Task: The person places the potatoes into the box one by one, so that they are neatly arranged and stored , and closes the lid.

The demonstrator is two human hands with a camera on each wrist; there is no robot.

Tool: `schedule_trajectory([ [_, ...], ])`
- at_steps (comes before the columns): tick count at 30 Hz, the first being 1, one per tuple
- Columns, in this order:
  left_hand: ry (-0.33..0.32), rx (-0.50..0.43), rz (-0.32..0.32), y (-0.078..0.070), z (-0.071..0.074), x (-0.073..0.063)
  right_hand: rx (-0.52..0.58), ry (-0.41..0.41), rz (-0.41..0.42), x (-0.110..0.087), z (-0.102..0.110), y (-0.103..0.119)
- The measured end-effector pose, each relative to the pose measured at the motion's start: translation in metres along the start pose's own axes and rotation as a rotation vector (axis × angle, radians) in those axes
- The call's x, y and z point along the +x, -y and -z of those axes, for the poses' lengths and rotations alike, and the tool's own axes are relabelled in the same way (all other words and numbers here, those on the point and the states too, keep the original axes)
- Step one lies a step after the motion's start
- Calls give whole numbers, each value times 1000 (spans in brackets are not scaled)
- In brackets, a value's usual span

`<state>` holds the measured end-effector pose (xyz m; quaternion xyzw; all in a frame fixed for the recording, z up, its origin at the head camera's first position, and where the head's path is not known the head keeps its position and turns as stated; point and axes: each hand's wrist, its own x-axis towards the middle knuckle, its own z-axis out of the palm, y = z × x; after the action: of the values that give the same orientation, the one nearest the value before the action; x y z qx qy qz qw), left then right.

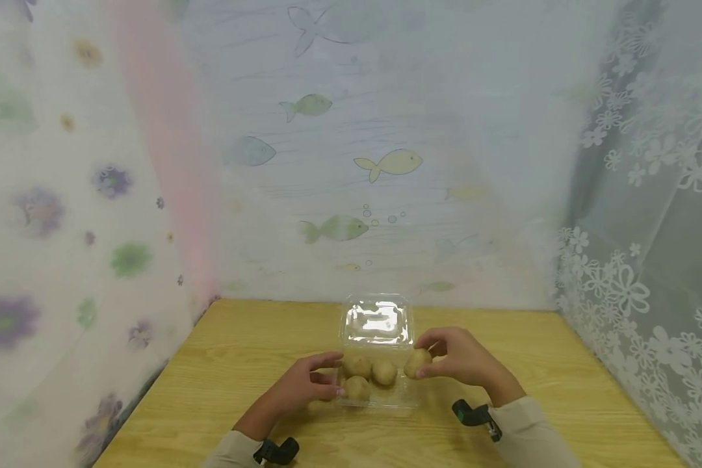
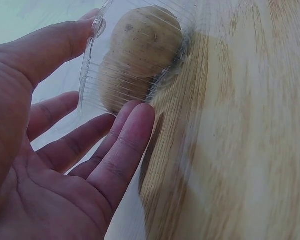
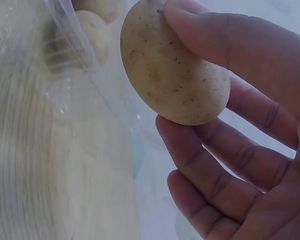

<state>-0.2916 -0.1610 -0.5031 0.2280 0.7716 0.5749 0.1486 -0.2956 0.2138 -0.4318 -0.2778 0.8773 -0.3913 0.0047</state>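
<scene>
A clear plastic clamshell container (image 1: 406,396) lies on the wooden table with its lid (image 1: 377,322) raised at the back. Inside sit three potatoes: a left rear one (image 1: 357,365), a front one (image 1: 358,388) and a middle one (image 1: 384,372). My right hand (image 1: 465,357) pinches another potato (image 3: 175,65) between thumb and fingers, over the container's right edge. At the left side is my left hand (image 1: 304,383), fingers spread and relaxed; its thumb touches the rim and the other fingertips lie against or close to the ribbed wall (image 2: 135,65).
The wooden table (image 1: 240,351) extends around the container. Behind it hangs a curtain (image 1: 386,195) printed with fish, with flowered sheets at left (image 1: 82,227) and right (image 1: 649,260). Dark devices are strapped to the left wrist (image 1: 277,450) and right wrist (image 1: 474,414).
</scene>
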Motion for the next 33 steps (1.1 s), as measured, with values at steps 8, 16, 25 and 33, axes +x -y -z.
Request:
schedule_trajectory([
  [8, -4, 19, -2, -1, 0, -1, 16, 35, 7, 9, -10, 4],
  [16, -11, 33, -6, 1, 0, 0, 28, 43, 7, 14, -19, 9],
  [25, -16, 28, -8, 0, 0, 0, 29, 55, 0, 17, -27, 14],
  [33, -20, 20, -7, 0, 0, -1, -1, 67, -9, 19, -37, 16],
])
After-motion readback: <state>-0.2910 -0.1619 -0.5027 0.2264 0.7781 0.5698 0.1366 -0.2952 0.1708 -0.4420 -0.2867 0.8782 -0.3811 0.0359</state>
